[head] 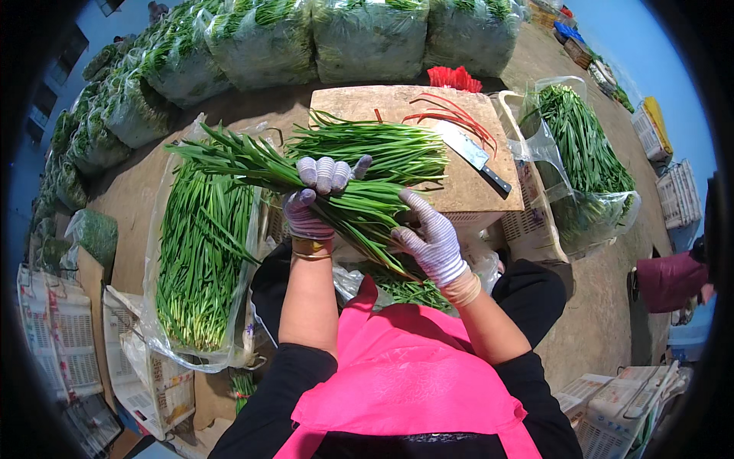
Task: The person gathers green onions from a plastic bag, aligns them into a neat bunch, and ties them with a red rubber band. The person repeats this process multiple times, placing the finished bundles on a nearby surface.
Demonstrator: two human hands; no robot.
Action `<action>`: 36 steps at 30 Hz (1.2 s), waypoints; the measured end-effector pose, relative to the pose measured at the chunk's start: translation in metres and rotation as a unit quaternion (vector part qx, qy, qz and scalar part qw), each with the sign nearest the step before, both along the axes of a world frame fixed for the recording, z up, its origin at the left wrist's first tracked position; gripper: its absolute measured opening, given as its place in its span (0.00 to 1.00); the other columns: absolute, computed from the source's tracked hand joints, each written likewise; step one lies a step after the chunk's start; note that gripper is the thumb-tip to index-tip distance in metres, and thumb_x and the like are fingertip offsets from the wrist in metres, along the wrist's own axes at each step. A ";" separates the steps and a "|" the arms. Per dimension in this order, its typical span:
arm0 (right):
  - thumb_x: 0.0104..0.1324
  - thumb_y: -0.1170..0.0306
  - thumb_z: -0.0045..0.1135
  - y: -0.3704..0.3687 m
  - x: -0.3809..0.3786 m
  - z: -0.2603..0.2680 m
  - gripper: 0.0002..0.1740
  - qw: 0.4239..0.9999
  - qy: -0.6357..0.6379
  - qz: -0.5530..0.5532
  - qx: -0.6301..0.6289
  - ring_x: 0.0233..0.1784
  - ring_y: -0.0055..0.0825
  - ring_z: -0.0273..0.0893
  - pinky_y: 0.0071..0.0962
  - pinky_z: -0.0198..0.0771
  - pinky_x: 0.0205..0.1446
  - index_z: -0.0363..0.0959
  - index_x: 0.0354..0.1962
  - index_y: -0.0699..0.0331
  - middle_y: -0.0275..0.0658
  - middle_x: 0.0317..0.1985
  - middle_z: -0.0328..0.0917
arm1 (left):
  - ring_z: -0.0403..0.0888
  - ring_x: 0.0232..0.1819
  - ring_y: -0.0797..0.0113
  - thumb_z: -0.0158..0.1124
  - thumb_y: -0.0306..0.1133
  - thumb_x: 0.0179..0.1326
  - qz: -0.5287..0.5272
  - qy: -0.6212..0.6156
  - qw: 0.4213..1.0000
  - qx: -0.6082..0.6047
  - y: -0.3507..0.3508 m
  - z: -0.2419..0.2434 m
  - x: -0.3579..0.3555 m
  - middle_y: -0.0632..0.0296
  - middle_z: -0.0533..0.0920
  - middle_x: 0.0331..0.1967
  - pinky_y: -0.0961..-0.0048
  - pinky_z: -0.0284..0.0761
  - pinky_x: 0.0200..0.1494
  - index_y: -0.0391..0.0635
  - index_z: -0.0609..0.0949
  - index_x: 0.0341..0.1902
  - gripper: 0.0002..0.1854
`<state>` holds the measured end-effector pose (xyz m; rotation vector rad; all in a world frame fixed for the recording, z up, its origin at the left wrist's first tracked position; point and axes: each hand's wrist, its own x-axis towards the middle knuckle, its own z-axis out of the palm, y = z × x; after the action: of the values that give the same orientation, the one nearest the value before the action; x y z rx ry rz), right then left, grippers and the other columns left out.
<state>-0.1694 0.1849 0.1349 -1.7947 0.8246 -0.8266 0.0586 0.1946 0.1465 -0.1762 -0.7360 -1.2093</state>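
Note:
A bunch of long green leafy stalks, probably garlic chives (355,201), is gripped by my left hand (318,198) in a striped knit glove. My right hand (430,238), gloved alike, has thumb and fingers spread at the bunch's lower right side; whether it pinches any leaves is unclear. Beyond both hands, a pile of the same greens (373,146) lies on a wooden board (476,198). To its right on the board are a kitchen knife (467,149) with a black handle and several red ties (453,112).
A plastic-lined crate of greens (200,258) stands at left, another bagged load (585,143) at right. Large wrapped bales (367,46) line the back. More red ties (453,78) lie behind the board. White plastic crates (155,373) stand lower left. Another person's dark red garment (671,281) shows at far right.

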 end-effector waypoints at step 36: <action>0.66 0.60 0.57 0.004 -0.070 -0.050 0.27 0.932 0.355 -0.020 -0.065 0.54 0.39 0.77 0.33 0.71 0.60 0.72 0.60 0.61 0.46 0.49 0.80 | 0.72 0.39 0.72 0.73 0.30 0.55 -0.014 0.046 0.999 -0.026 0.016 0.015 0.010 0.77 0.76 0.29 0.42 0.45 0.79 0.58 0.77 0.33 0.11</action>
<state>-0.2397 0.1892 0.0845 -2.2348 1.2867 -0.2311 0.0682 0.2105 0.1617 -0.2844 -0.6868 -1.2009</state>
